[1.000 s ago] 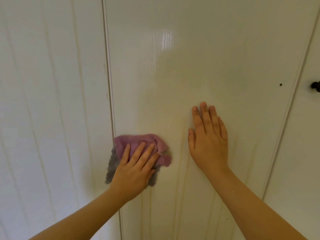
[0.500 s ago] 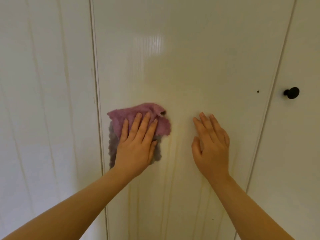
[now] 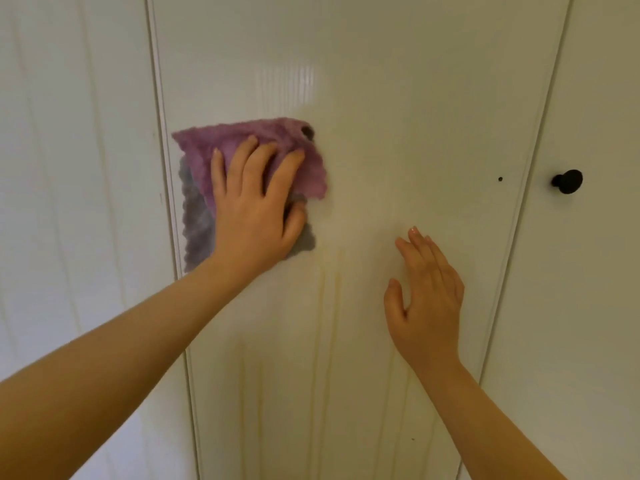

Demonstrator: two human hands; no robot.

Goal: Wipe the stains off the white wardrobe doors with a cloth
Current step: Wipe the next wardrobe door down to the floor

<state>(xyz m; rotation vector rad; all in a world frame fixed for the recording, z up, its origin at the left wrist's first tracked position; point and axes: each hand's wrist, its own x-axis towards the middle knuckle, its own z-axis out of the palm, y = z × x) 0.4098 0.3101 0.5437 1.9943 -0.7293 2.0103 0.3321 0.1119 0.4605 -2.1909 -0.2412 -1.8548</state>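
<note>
The left hand [image 3: 254,209] presses the purple-and-grey cloth [image 3: 249,140] flat against the middle wardrobe door [image 3: 398,98], close to its left edge. The fingers lie spread and nearly straight over the cloth, not bunched round it. The right hand [image 3: 429,306] is apart from it, at 4 o'clock, with fingers straight and holding nothing; whether its palm touches the door I cannot tell. Yellowish streaks [image 3: 322,306] run in long vertical lines, starting just below the cloth's lower right corner, at 5 o'clock from the left hand and between the 2 hands. The left hand is nearer and has the cloth, so the next stroke probably needs to follow those lines down toward 6 o'clock.
</note>
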